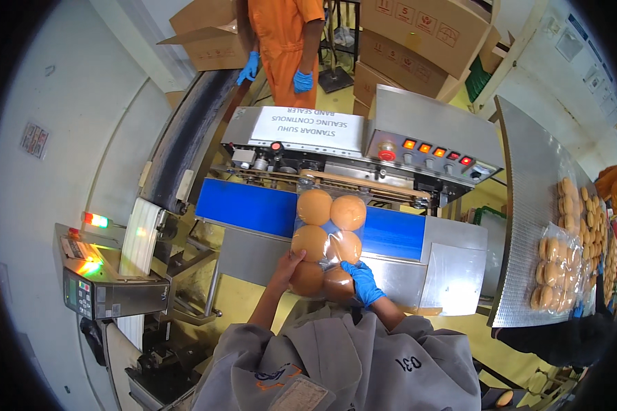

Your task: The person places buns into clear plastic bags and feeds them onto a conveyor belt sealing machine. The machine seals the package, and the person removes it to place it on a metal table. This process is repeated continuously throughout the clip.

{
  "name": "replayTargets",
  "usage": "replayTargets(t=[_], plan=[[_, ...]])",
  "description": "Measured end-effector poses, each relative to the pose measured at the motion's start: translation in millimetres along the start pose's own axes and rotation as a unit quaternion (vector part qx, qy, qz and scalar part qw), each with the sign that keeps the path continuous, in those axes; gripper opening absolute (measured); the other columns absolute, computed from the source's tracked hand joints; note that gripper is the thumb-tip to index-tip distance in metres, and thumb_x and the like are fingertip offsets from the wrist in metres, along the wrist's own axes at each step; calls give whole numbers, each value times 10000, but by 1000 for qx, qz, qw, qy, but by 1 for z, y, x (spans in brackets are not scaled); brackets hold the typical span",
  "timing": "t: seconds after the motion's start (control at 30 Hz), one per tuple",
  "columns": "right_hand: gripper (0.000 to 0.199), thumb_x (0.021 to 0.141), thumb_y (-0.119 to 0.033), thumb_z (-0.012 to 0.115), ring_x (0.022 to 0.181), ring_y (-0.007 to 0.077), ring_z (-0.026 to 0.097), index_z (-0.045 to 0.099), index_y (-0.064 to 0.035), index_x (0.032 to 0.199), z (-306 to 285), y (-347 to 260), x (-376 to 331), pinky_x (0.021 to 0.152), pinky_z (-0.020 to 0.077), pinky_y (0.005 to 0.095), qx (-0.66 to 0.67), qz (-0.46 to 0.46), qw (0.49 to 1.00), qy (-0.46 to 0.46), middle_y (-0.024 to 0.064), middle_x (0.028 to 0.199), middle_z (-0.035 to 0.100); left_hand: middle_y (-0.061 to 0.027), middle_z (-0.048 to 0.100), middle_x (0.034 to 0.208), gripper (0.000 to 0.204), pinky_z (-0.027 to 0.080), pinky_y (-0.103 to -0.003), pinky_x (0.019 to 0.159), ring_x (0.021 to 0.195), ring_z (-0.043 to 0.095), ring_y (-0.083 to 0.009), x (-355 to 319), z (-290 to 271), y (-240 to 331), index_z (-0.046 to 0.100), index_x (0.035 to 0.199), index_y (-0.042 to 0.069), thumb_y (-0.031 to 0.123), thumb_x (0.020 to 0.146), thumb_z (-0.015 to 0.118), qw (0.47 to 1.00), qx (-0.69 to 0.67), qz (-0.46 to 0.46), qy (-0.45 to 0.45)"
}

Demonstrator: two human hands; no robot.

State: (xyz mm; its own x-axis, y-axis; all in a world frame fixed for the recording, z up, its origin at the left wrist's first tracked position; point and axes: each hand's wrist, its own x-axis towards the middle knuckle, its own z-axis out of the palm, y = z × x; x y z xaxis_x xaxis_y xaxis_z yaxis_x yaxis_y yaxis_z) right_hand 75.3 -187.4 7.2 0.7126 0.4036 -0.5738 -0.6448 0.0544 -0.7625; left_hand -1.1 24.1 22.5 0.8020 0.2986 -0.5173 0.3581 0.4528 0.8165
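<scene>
A clear plastic bag of round brown buns (313, 207), laid in two columns, spans the blue conveyor belt (391, 236). Its far end meets the front of the band sealer (301, 133), near the sealing strip. My bare left hand (284, 269) grips the bag's near left side, its thumb over the plastic. On the near right side my right hand (365, 282), in a blue glove, is closed on the same bag. The fingers beneath the bag are hidden.
A metal table (528, 164) at right carries several bagged buns (555, 270). Lit buttons sit on the control box (439, 147). At left stand a dark conveyor (185, 137) and a checking machine (110, 288). A person in orange (281, 48) stands beyond, by cardboard boxes (411, 41).
</scene>
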Motion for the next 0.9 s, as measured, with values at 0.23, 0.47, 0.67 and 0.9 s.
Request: replayTargets(t=[0.23, 0.47, 0.67, 0.9], plan=[[250, 829, -249, 653, 770, 122, 569, 626, -36, 958, 54, -1, 5, 700, 456, 269, -57, 20, 998, -17, 52, 865, 636, -86, 588, 1035, 476, 490, -290, 786, 922, 578, -151, 1, -50, 16, 492, 1165, -14, 298, 839, 644, 999, 10, -16, 42], [336, 821, -256, 661, 839, 150, 579, 611, -2, 1036, 96, 37, 30, 754, 444, 276, -130, 5, 992, -7, 70, 911, 638, -81, 603, 1034, 427, 474, -285, 800, 924, 585, -149, 2, -101, 43, 501, 1151, -20, 251, 849, 634, 999, -1, -7, 39], [352, 773, -323, 709, 698, 130, 512, 605, 5, 850, 125, 88, 58, 660, 434, 271, -111, 14, 991, 80, 53, 773, 593, -78, 604, 1052, 339, 458, -282, 817, 935, 574, -135, 15, -149, 37, 508, 1130, -17, 187, 875, 599, 993, -85, 81, -21], [330, 787, -310, 699, 687, 116, 506, 605, 1, 843, 180, 82, 54, 624, 431, 274, -137, -3, 988, 78, 43, 769, 589, -65, 601, 1021, 305, 475, -271, 768, 894, 574, -123, 22, -200, 24, 510, 1128, 1, 185, 892, 571, 995, -50, 76, 31]])
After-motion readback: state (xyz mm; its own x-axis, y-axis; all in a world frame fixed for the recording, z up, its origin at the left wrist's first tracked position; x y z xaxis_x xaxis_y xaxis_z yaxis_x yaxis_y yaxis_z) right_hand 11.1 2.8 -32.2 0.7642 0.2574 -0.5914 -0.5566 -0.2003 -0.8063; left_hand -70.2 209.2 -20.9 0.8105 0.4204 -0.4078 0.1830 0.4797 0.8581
